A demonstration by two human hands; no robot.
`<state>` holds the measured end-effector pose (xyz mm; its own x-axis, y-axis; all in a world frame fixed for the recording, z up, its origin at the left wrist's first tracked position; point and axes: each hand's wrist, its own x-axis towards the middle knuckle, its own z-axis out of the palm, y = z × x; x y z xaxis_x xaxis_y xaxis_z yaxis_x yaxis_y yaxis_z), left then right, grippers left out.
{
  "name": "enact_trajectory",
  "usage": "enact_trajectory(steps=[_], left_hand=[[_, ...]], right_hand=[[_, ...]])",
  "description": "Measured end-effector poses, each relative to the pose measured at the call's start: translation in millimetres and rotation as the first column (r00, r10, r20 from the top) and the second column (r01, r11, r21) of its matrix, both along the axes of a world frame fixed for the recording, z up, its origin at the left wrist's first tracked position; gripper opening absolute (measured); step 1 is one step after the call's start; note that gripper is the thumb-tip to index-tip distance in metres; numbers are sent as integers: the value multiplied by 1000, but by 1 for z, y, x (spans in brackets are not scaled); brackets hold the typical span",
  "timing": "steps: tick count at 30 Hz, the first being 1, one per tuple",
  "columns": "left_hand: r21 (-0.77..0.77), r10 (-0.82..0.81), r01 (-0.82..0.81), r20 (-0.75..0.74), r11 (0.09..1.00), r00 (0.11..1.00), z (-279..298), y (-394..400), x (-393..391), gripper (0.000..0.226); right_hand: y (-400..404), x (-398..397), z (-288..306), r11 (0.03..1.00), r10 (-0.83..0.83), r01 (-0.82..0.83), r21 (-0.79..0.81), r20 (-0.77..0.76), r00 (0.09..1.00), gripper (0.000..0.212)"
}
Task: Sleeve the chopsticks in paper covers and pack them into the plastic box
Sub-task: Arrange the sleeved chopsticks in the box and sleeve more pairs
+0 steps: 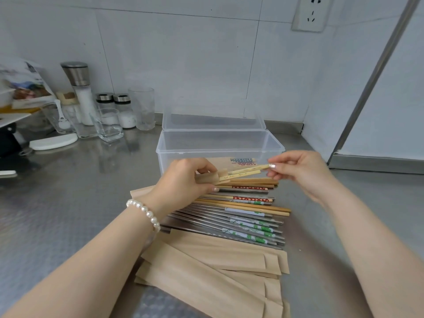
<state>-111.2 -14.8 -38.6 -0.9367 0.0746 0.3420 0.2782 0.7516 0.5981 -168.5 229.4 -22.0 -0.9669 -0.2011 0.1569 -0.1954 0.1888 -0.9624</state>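
My left hand grips the open end of a brown paper cover. A pair of pale yellow chopsticks sticks out of that cover to the right. My right hand pinches their far ends. Just behind them stands the clear plastic box with its lid open, and a sleeved pair with blue and red ends lies inside. Below my hands lies a loose row of wooden and metal chopsticks. A stack of brown paper covers lies nearest to me.
On the steel counter at back left stand a grinder, two shakers, several glasses and a white lid. A tiled wall with a socket rises behind. A metal-framed panel closes the right side.
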Motion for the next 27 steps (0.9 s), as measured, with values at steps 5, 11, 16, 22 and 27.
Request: enact_trajectory(steps=[5,11,16,22,27], left_hand=[[4,-2,2,-3,1000,1000,1,-1,0,34],[15,27,-27,20,1000,999,2,-2,-1,39],[29,43,-45,49,999,998,4,-3,-1,36],[18,25,-27,61,999,998,6,-2,0,35],[32,22,-24,56,999,998,5,-3,0,33]], right_hand=[[9,-5,9,824,-201,203,-528,62,978,15],[38,-7,18,593,-455,430,-681,157,876,20],[43,-8,19,588,-465,433,-683,153,872,19],[37,-9,18,647,-471,432,-629,116,874,21],[40,-9,18,657,-468,425,-623,105,877,22]])
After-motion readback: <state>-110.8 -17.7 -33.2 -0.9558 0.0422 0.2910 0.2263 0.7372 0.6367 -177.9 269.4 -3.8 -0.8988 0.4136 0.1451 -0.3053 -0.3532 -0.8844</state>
